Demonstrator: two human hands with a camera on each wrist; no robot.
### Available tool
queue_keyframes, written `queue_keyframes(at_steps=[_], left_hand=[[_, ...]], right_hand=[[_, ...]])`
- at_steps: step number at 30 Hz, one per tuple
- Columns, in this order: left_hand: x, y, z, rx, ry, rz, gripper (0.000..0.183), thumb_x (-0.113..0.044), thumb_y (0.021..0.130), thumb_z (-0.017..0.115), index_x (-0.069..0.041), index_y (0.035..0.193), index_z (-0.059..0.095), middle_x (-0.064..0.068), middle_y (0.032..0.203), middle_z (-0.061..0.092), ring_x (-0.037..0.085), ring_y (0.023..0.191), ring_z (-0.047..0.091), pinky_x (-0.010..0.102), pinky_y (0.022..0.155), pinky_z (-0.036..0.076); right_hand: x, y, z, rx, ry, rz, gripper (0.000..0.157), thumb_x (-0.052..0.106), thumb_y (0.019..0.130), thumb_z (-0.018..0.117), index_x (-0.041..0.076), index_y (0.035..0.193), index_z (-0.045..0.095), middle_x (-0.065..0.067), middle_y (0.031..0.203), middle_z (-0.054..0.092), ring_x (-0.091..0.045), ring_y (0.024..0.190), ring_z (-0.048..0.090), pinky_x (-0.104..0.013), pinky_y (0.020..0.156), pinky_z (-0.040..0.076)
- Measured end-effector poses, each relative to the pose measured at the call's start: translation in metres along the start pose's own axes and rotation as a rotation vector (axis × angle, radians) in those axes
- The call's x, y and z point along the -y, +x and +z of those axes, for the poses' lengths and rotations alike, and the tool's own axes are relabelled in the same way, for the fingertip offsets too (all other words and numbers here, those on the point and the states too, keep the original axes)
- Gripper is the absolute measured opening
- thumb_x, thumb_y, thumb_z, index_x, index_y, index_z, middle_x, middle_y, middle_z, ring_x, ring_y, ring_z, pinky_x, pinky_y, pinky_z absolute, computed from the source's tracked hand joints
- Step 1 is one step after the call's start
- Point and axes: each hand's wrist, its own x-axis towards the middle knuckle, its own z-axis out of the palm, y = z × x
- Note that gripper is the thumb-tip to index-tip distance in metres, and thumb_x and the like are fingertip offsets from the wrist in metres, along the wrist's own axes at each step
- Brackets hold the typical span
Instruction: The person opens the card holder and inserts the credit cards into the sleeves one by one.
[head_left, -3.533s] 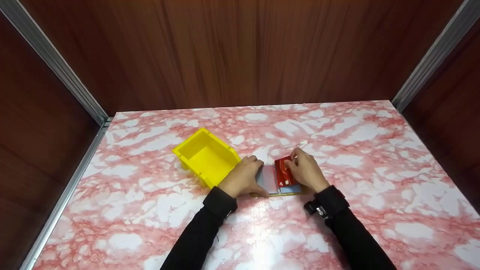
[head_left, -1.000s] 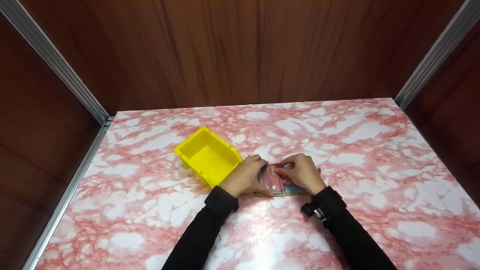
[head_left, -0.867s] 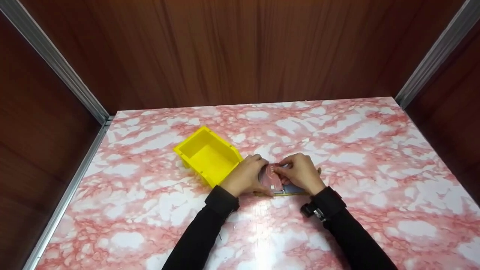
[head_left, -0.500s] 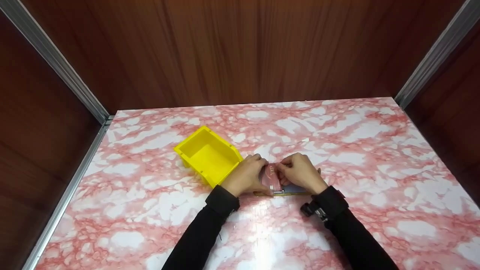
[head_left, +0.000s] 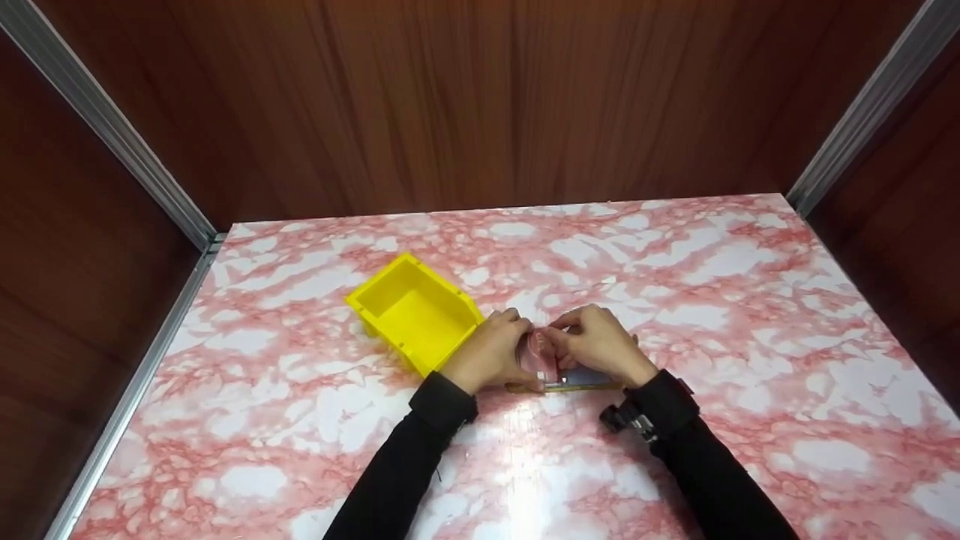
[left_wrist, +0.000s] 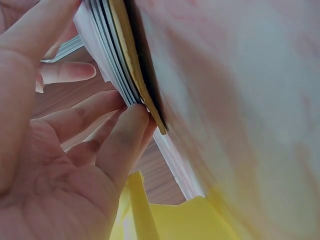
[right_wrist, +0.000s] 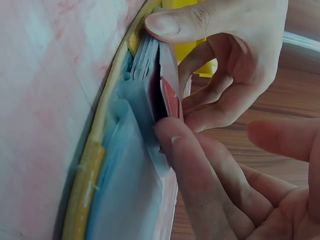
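An opened card holder (head_left: pixel 585 377) with a yellow cover (right_wrist: pixel 82 195) and clear plastic sleeves (right_wrist: pixel 132 185) lies on the table. A red card (right_wrist: pixel 171 99) shows pinkish through a sleeve on its left half, its end visible at the sleeve's mouth. My left hand (head_left: pixel 491 349) grips the left stack of sleeves, thumb at the near edge and fingers at the far one. My right hand (head_left: pixel 600 345) is over the middle of the holder. In the right wrist view its fingertips (right_wrist: pixel 167 127) press at the card's end, while the thumb stands apart from the card.
A yellow bin (head_left: pixel 420 304) stands tilted at an angle just left of my left hand. The table (head_left: pixel 247 390) has a red and white marbled top. Dark wood panels (head_left: pixel 465 105) with metal corner posts enclose its back and sides.
The red card has moved left from the right half of the holder into a sleeve on the left half. My right hand has followed it leftward; my left hand keeps its grip.
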Motion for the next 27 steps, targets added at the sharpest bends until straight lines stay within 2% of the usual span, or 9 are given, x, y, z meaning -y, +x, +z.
queue_keyframes(at_steps=[6, 13, 20, 27], left_hand=[[0.0008, -0.0004, 0.0001, -0.006, -0.006, -0.006, 0.075, -0.055, 0.068, 0.094, -0.008, 0.121, 0.070, 0.006, 0.107, 0.060, 0.024, 0.100, 0.056, 0.033, 0.094, 0.052], [0.0004, -0.0019, 0.0009, -0.010, 0.011, 0.005, 0.074, -0.055, 0.069, 0.093, -0.007, 0.120, 0.069, 0.007, 0.109, 0.061, 0.025, 0.102, 0.057, 0.034, 0.095, 0.052], [-0.0022, -0.0018, 0.0011, 0.004, 0.006, -0.006, 0.076, -0.056, 0.069, 0.093, -0.009, 0.123, 0.067, 0.007, 0.113, 0.061, 0.024, 0.107, 0.057, 0.033, 0.099, 0.051], [-0.0027, -0.0022, -0.0001, 0.007, 0.010, -0.023, 0.075, -0.054, 0.070, 0.093, -0.008, 0.123, 0.066, 0.006, 0.112, 0.060, 0.024, 0.106, 0.056, 0.033, 0.098, 0.051]], right_hand=[[0.0001, -0.0006, 0.0009, 0.030, -0.091, -0.024, 0.034, 0.031, 0.099, 0.070, 0.003, 0.117, 0.077, -0.006, 0.079, 0.079, -0.017, 0.061, 0.074, -0.025, 0.065, 0.056], [0.0027, -0.0020, 0.0015, 0.072, -0.129, -0.056, 0.034, 0.033, 0.099, 0.069, 0.006, 0.117, 0.078, -0.004, 0.069, 0.076, -0.019, 0.061, 0.074, -0.033, 0.078, 0.056], [0.0023, -0.0040, -0.0003, 0.093, -0.172, -0.084, 0.035, 0.033, 0.101, 0.068, 0.005, 0.121, 0.076, -0.003, 0.064, 0.074, -0.021, 0.060, 0.072, -0.036, 0.078, 0.055], [0.0037, -0.0034, -0.0004, 0.102, -0.194, -0.118, 0.034, 0.031, 0.101, 0.067, 0.005, 0.121, 0.076, -0.003, 0.065, 0.074, -0.019, 0.059, 0.072, -0.044, 0.087, 0.056]])
